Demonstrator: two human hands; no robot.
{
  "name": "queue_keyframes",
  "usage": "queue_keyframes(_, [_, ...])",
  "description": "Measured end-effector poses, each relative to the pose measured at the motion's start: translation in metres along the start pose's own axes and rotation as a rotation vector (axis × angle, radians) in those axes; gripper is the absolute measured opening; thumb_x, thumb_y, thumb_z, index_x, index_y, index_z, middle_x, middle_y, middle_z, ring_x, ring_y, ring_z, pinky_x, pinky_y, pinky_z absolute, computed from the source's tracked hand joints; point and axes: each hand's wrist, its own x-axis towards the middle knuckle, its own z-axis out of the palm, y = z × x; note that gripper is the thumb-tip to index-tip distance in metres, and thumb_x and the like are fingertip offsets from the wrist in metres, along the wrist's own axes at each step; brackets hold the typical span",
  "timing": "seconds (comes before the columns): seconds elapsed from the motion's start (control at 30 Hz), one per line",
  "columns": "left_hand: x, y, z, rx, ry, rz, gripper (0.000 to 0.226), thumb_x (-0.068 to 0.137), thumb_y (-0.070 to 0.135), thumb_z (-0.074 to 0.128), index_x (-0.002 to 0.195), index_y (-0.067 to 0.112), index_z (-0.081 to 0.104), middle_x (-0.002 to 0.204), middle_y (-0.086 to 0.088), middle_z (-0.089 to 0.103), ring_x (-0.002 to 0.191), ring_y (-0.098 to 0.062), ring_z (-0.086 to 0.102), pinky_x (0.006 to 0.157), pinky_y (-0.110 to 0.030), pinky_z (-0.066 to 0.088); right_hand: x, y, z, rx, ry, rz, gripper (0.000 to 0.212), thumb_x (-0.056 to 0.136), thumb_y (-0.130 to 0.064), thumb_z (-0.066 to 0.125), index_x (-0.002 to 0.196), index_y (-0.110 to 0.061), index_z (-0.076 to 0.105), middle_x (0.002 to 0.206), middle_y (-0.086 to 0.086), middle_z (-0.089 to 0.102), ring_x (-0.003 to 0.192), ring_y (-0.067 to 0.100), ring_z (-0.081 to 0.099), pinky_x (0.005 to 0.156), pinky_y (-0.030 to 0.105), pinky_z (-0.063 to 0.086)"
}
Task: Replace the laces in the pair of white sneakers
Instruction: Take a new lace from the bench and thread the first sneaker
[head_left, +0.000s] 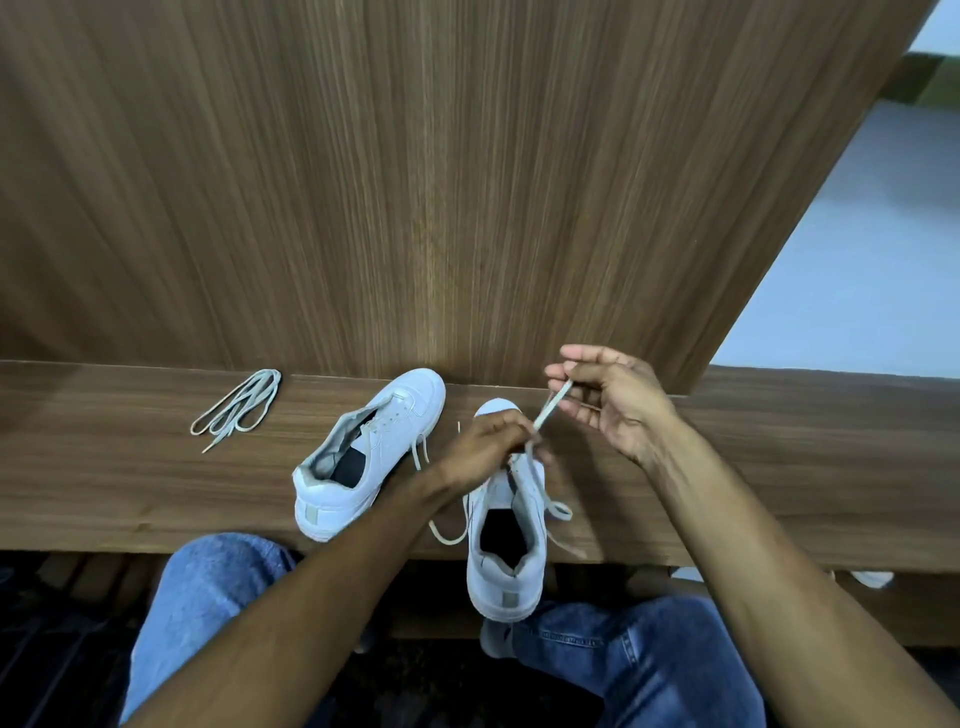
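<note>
Mid-task, by the look. Near sneaker (506, 540) at desk (779, 467) front edge, heel overhanging; lace (548, 410) partly in the eyelets. Left hand (488, 447) pinching lace at the tongue, right hand (613, 400) pinching the raised end. Far sneaker (363, 457) just left, eyelets mostly bare, short lace trailing. Spare laces (236, 408) bundled well left. Unclear whether threading in or pulling out. Nothing blocking.

Right hand (618, 402) pinches lace (551, 404); left hand (485, 447) seemingly grips sneaker (511, 530).
</note>
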Motion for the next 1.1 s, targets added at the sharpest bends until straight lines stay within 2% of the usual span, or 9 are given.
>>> queue_keyframes(0.1, [-0.002, -0.006, -0.033, -0.006, 0.035, -0.071, 0.019, 0.099, 0.006, 0.045, 0.082, 0.009, 0.054, 0.055, -0.009, 0.062, 0.063, -0.026, 0.066, 0.067, -0.03, 0.051, 0.009, 0.013, -0.024, -0.017, 0.155, 0.023, 0.018, 0.089, 0.001, 0.058, 0.091, -0.015, 0.065, 0.071, 0.001, 0.074, 0.066, 0.012, 0.066, 0.056, 0.024, 0.055])
queue_keyframes(0.3, [0.003, -0.023, -0.077, 0.473, 0.079, -0.045, 0.012, 0.091, 0.012, 0.064, 0.085, 0.003, 0.07, 0.069, 0.002, 0.064, 0.06, -0.003, 0.055, 0.07, -0.034, 0.051, 0.02, 0.061, -0.058, -0.223, 0.448, -0.017, 0.025, 0.088, 0.0, 0.057, 0.075, -0.019, 0.064, 0.074, 0.005, 0.072, 0.056, 0.012, 0.061, 0.051, 0.027, 0.051])
queue_keyframes(0.4, [0.007, -0.022, -0.071, 0.553, 0.09, -0.023, 0.016, 0.091, 0.016, 0.065, 0.086, 0.002, 0.07, 0.067, 0.006, 0.062, 0.061, -0.004, 0.052, 0.068, -0.028, 0.046, 0.022, 0.079, -0.058, -0.79, 0.362, -0.114, 0.021, 0.082, -0.017, 0.067, 0.077, -0.037, 0.073, 0.096, 0.001, 0.074, 0.083, 0.02, 0.068, 0.077, 0.04, 0.057])
queue_keyframes(0.5, [0.011, -0.02, -0.053, 0.537, 0.09, 0.002, 0.017, 0.091, 0.017, 0.064, 0.083, 0.004, 0.069, 0.056, 0.014, 0.056, 0.05, 0.003, 0.049, 0.057, -0.02, 0.041, 0.015, 0.087, -0.036, -1.127, 0.091, -0.195, 0.035, 0.079, -0.031, 0.072, 0.114, -0.033, 0.068, 0.124, 0.003, 0.051, 0.117, 0.018, 0.053, 0.1, 0.033, 0.045])
queue_keyframes(0.57, [0.013, -0.019, -0.041, 0.505, 0.073, 0.017, 0.016, 0.092, 0.014, 0.063, 0.084, 0.001, 0.068, 0.052, 0.014, 0.053, 0.041, 0.003, 0.046, 0.048, -0.015, 0.038, 0.013, 0.091, -0.017, -1.109, -0.059, -0.303, 0.039, 0.082, -0.027, 0.073, 0.12, -0.022, 0.066, 0.131, 0.006, 0.043, 0.124, 0.019, 0.044, 0.103, 0.029, 0.038])
queue_keyframes(0.67, [0.014, -0.021, -0.032, 0.445, 0.081, 0.036, 0.017, 0.091, 0.011, 0.063, 0.083, -0.003, 0.067, 0.054, 0.005, 0.051, 0.04, 0.002, 0.044, 0.046, -0.015, 0.039, 0.019, 0.092, -0.008, -1.149, -0.107, -0.407, 0.016, 0.089, -0.022, 0.065, 0.099, -0.014, 0.074, 0.123, 0.008, 0.057, 0.121, 0.023, 0.049, 0.098, 0.029, 0.039])
queue_keyframes(0.83, [0.004, -0.038, -0.055, 0.517, 0.171, -0.007, 0.034, 0.09, 0.017, 0.065, 0.058, 0.025, 0.062, 0.049, 0.008, 0.056, 0.048, 0.005, 0.048, 0.057, -0.02, 0.041, 0.032, 0.078, -0.047, -1.08, 0.21, -0.298, 0.016, 0.09, -0.023, 0.061, 0.095, -0.025, 0.076, 0.11, 0.004, 0.068, 0.107, 0.026, 0.062, 0.088, 0.033, 0.05])
queue_keyframes(0.97, [-0.004, -0.052, -0.073, 0.698, 0.227, -0.081, 0.022, 0.089, 0.026, 0.066, 0.076, 0.009, 0.073, 0.071, 0.0, 0.07, 0.064, -0.003, 0.058, 0.066, -0.029, 0.049, 0.034, 0.075, -0.085, -1.042, 0.412, -0.177, 0.016, 0.089, -0.021, 0.061, 0.095, -0.023, 0.075, 0.109, 0.012, 0.071, 0.105, 0.033, 0.064, 0.082, 0.032, 0.049])
queue_keyframes(1.1, [-0.003, -0.047, -0.064, 0.627, 0.229, -0.054, 0.027, 0.088, 0.021, 0.067, 0.067, 0.005, 0.065, 0.059, 0.006, 0.066, 0.051, 0.005, 0.051, 0.057, -0.02, 0.041, 0.03, 0.085, -0.085, -1.186, 0.408, -0.102, 0.029, 0.088, -0.025, 0.06, 0.116, -0.023, 0.065, 0.127, 0.014, 0.059, 0.116, 0.036, 0.056, 0.089, 0.037, 0.048])
